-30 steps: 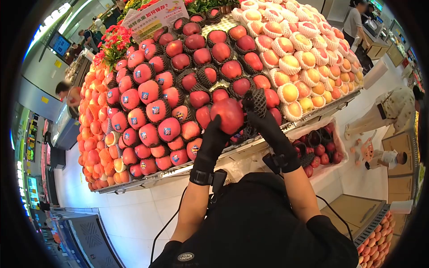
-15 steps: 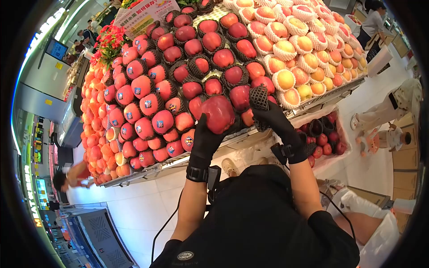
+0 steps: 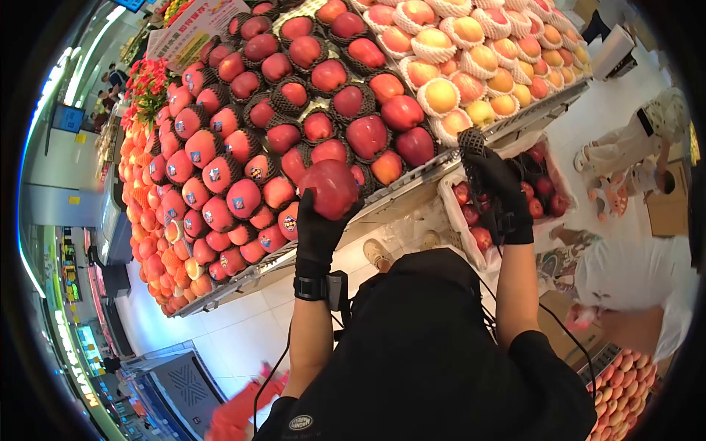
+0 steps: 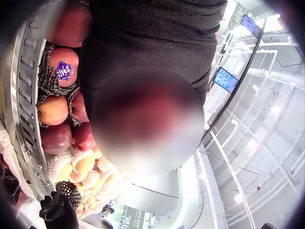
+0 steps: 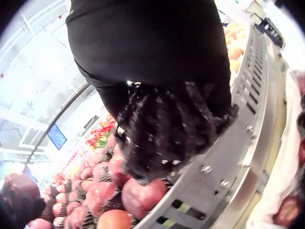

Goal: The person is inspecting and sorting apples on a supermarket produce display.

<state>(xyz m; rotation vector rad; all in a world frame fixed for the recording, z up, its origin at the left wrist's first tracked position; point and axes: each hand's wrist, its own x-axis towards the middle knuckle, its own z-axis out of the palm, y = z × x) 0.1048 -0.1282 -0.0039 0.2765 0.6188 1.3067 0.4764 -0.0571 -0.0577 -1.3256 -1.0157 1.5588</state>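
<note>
Cupping a large red apple [image 3: 330,189] from its lower side, our left grip [image 3: 322,231] is closing around the bare fruit with the thumb at its left, near the front edge of the display stand [image 3: 426,170]. Farther right along that edge, our right grip [image 3: 494,180] is pinching a black foam net [image 3: 471,141], which is hanging above the left side of a crate [image 3: 451,220] of red fruit.

We are judging the apple firm and fairly heavy, its smooth skin probably slipping if only fingertips are pressing, and bruising if knocked; we are favouring a full palm beneath its lower half. The net is looking light, soft and springy, so we are preferring a hold at its rim.

The right wrist view is showing loose strands [image 5: 164,129] bunching below the glove [image 5: 152,43], and bolts [image 5: 206,168] along the stand's front edge, details the head view is hiding. The left wrist view is blurring its centre, yet it is showing a purple label [image 4: 64,71] plainly.
</note>
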